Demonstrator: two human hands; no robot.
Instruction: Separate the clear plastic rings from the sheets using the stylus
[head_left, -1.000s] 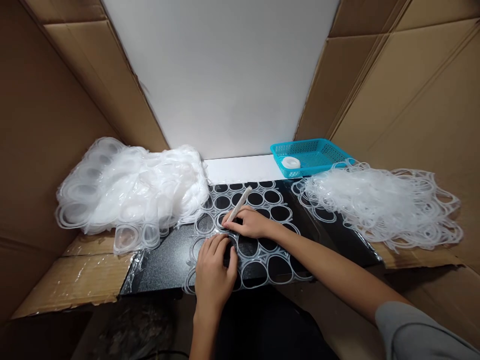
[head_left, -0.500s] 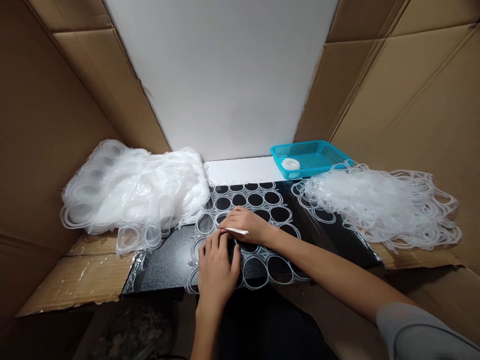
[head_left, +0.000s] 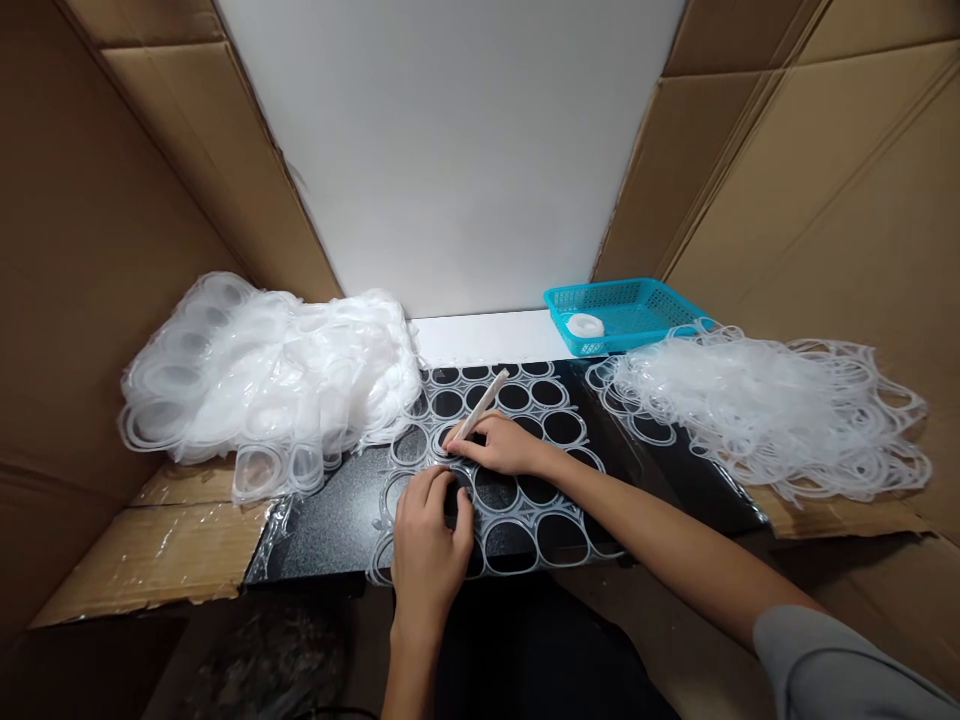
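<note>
A translucent sheet of joined plastic rings [head_left: 534, 518] lies flat over the speckled black tabletop [head_left: 326, 525]. My right hand [head_left: 504, 444] pinches a slim white pen-like stick [head_left: 487, 398], its upper end slanting up and away to the right. The stick's lower end is at a ring left of the sheet's middle; my fingers partly cover the spot. Just nearer to me, my left hand [head_left: 431, 535] rests on the sheet's left part, thumb apart from the bent fingers, with nothing seen in it.
At the left rises a thick pile of similar ring sheets [head_left: 277, 365]. To the right lies a loose heap of clear ring webbing [head_left: 780, 410]. Behind that stands a blue plastic basket [head_left: 637, 318] with a white ring-shaped piece [head_left: 585, 326] inside. Cardboard walls [head_left: 847, 170] flank both sides.
The stick has swung from lying nearly level to standing steeply, its free end now pointing up and away. My right hand has turned with it; my left hand has barely shifted.
</note>
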